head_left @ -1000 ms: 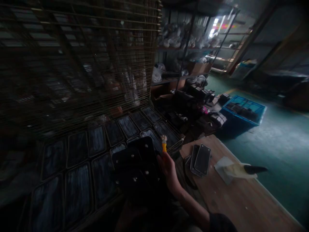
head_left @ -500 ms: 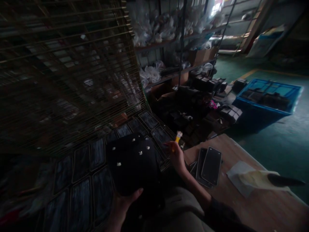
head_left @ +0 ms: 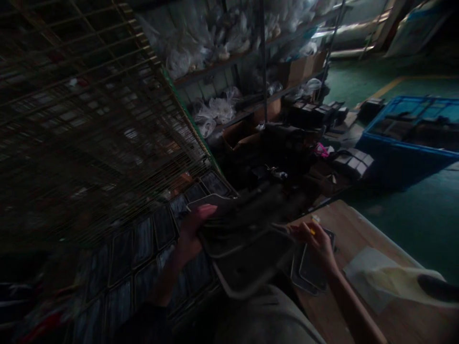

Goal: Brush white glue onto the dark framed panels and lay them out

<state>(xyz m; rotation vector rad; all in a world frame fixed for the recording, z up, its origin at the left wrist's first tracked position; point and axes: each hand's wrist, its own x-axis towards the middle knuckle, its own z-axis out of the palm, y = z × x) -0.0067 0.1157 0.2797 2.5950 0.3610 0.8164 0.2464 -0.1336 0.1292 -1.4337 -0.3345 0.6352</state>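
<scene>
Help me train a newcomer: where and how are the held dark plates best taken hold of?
Probably by opposite edges: the left grip from the left, where it holds now, the right grip from the right. The dark plates are flat, broad and fanned unevenly, so one side alone might let them slip. The yellow tool in the right grip could hinder.

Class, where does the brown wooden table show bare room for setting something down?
The brown wooden table is bare at its far corner, beyond the right hand, and nearer than the translucent white sheet. It is crowded around the stacked dark rectangular panels.
</scene>
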